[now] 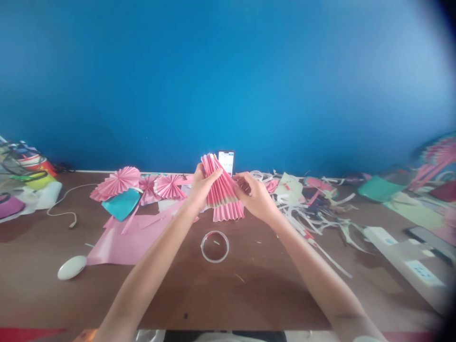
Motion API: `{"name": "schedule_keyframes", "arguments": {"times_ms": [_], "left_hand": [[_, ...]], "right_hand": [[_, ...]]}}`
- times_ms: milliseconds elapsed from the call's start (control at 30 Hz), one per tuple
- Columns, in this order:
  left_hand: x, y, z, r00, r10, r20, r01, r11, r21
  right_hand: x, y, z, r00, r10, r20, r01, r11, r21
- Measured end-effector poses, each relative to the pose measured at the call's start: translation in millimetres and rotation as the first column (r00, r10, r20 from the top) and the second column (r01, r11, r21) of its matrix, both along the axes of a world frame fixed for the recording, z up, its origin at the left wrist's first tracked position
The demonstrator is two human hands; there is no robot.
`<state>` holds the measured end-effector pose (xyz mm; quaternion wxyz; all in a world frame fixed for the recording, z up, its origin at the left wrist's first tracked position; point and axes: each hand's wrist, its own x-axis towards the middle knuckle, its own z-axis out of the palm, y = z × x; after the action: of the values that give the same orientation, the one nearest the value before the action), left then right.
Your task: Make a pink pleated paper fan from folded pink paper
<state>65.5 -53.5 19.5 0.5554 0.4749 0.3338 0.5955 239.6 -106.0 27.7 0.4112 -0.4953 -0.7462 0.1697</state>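
A pleated pink paper fan [223,192] is held upright above the brown table [249,285], its folds pressed together. My left hand [202,183] grips its upper left side, fingers wrapped over the pleats. My right hand [254,197] pinches the right side near the middle. Just in front of the fan, a clear tape ring [214,246] lies flat on the table.
Finished pink rosettes [119,183], a teal paper [121,204] and a flat pink sheet [124,242] lie to the left. A white mouse [71,267] sits front left. A phone [226,161] leans on the blue wall. Paper scraps [313,209] and a power strip [406,266] crowd the right.
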Motion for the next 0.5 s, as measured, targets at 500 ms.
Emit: {"name": "schedule_keyframes", "arguments": {"times_ms": [500], "left_hand": [[1.9, 0.0, -0.9, 0.988, 0.086, -0.128, -0.079, 0.995, 0.056]], "right_hand": [[-4.6, -2.2, -3.2, 0.962, -0.027, 0.27, 0.004, 0.996, 0.085]]}}
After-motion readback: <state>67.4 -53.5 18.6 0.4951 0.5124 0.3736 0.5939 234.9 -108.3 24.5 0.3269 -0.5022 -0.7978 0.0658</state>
